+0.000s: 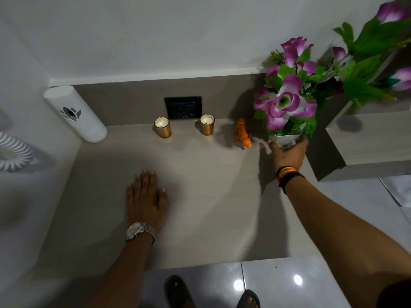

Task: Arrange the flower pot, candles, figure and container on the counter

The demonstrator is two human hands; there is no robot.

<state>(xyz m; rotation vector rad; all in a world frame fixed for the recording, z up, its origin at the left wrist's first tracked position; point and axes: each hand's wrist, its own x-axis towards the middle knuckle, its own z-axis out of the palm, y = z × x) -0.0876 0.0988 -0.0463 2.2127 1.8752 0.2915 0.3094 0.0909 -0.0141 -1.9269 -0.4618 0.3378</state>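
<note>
A white flower pot (pixel 284 138) with purple flowers and green leaves stands at the counter's back right, and my right hand (pixel 288 153) grips its base. Just left of it stands a small orange tiger figure (pixel 243 133). Two copper candle holders sit along the back wall, one (pixel 163 127) left of the socket and one (pixel 207 124) right of it. A tall white cylindrical container (pixel 74 113) stands in the back left corner. My left hand (pixel 145 197) lies flat, palm down, on the beige counter (pixel 211 196), holding nothing.
A black wall socket (pixel 183 107) sits between the candles. A raised shelf block (pixel 364 138) borders the counter on the right. A white coiled cord (pixel 13 152) hangs at the left. The tiled floor (pixel 289 283) and my sandalled feet show below the counter's front edge.
</note>
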